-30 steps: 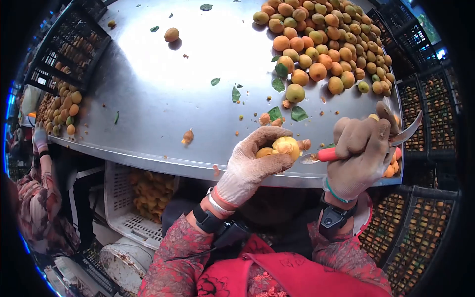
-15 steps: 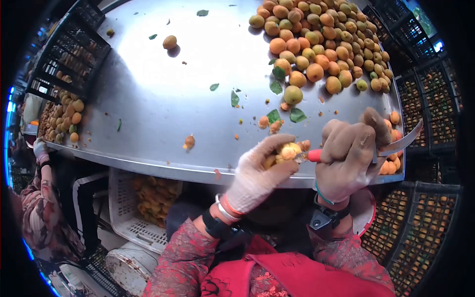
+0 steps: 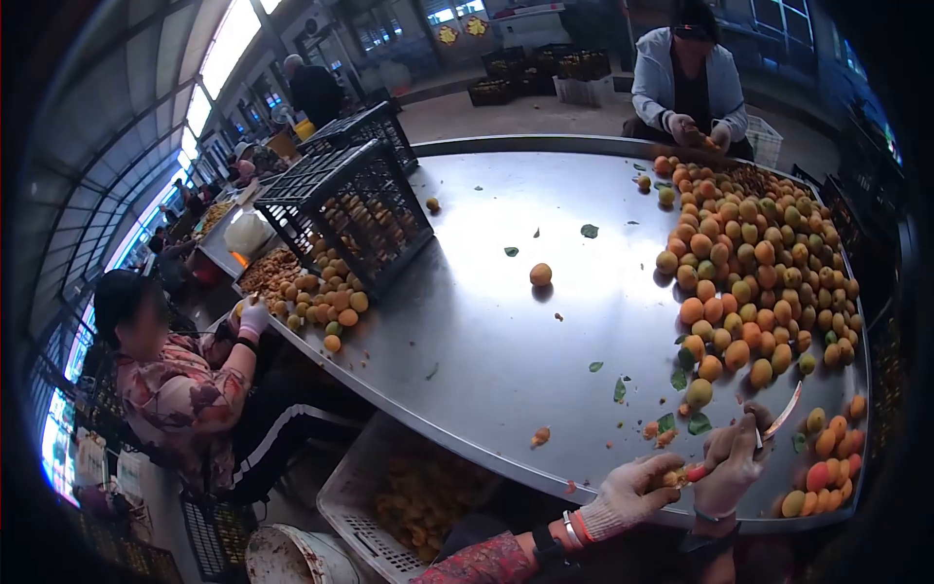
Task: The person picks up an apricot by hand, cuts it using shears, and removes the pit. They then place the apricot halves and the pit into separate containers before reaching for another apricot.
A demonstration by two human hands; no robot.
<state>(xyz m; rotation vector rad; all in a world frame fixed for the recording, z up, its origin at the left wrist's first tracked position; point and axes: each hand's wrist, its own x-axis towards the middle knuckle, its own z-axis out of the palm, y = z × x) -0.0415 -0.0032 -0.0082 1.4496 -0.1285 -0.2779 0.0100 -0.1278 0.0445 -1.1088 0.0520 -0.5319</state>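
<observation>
My left hand [image 3: 632, 494], in a white and brown-stained glove, pinches a partly cut apricot [image 3: 672, 478] above the table's near edge. My right hand [image 3: 728, 471], also gloved, is closed around a curved knife [image 3: 784, 413], whose blade sticks out to the right. From the other side of that fist a red handle [image 3: 696, 473] points at the apricot; the fist hides whether it and the blade are one tool. Just beyond my hands lie fruit scraps [image 3: 665, 438] and green leaves [image 3: 699, 423]. A large heap of apricots [image 3: 749, 263] covers the table's right side.
The metal table [image 3: 467, 341] holds a lone apricot [image 3: 541, 274] and a tipped black crate [image 3: 355, 214]. Smaller apricots [image 3: 825, 457] lie at right. A white basket [image 3: 360, 506] and bucket [image 3: 292, 555] stand below. Co-workers sit at left [image 3: 185, 389] and far right [image 3: 689, 88].
The head view has tilted up and turned left, bringing the room and co-workers into view. My hands now appear lower right, with the apricot and knife still held.
</observation>
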